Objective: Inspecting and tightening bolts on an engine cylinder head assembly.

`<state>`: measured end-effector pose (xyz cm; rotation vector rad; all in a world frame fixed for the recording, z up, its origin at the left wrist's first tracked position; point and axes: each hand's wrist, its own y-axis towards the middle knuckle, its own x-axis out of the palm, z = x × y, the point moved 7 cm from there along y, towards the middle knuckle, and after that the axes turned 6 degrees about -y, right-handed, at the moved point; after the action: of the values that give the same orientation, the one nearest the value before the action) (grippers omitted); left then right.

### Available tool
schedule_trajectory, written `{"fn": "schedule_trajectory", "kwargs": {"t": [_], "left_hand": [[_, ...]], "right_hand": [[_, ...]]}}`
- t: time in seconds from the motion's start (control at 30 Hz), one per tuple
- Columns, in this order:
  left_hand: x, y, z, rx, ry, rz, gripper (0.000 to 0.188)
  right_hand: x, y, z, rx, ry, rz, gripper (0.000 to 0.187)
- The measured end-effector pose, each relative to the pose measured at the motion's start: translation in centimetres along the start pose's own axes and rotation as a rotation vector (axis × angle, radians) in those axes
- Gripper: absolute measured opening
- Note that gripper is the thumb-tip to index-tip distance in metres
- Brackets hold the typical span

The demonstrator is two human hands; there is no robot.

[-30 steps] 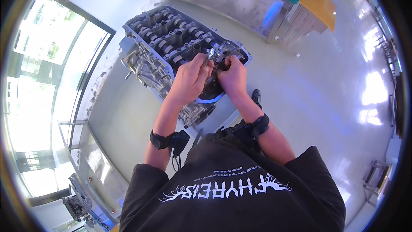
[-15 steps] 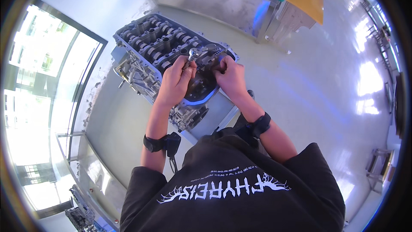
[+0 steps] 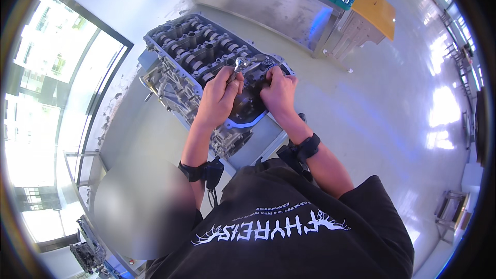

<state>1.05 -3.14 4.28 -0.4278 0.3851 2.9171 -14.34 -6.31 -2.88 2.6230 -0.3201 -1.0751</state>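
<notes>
My left hand (image 3: 219,98) is closed around the handle of a shiny metal ratchet wrench (image 3: 241,63), whose round head sticks up above my fingers. The wrench is over the near end of an engine (image 3: 178,85) with its top uncovered, showing camshafts (image 3: 199,46) in rows. To the right, my right hand (image 3: 280,95) has its fingers curled in at the engine's near right corner, beside a sprocket (image 3: 268,62). My fingers hide whatever they grip there. Between the hands lies a dark recess (image 3: 248,104) in the engine's end.
A metal workbench (image 3: 258,8) stands beyond the engine, with a green tool case (image 3: 346,1) of sockets on it and a yellow board (image 3: 374,10) beside it. Windows (image 3: 57,67) line the left. Other engine parts (image 3: 88,250) sit at lower left. A blurred patch covers the lower left.
The whole view has shifted, so the engine and bench appear slightly further right and lower. Both hands keep nearly the same places on the engine. A blurred patch has appeared at lower left.
</notes>
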Motion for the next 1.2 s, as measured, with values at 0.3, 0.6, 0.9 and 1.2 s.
{"fn": "schedule_trajectory", "kwargs": {"t": [0.3,0.6,0.9,1.2], "left_hand": [[-0.6,-0.3,-0.3,-0.017,-0.055,0.053,0.011],[-1.1,-0.3,-0.3,0.015,-0.138,0.033,0.011],[-0.9,0.1,-1.9,-0.016,-0.237,0.006,0.012],[-2.4,1.8,-3.3,-0.157,-0.346,-0.088,0.012]], "right_hand": [[-0.3,-0.3,-1.4,-0.07,0.012,-0.037,0.022],[0.9,0.3,-0.5,-0.096,-0.071,-0.056,0.024],[1.4,0.8,-2.2,-0.247,-0.246,-0.051,0.027],[2.0,0.5,-1.5,-0.148,-0.244,-0.177,0.034]]}}
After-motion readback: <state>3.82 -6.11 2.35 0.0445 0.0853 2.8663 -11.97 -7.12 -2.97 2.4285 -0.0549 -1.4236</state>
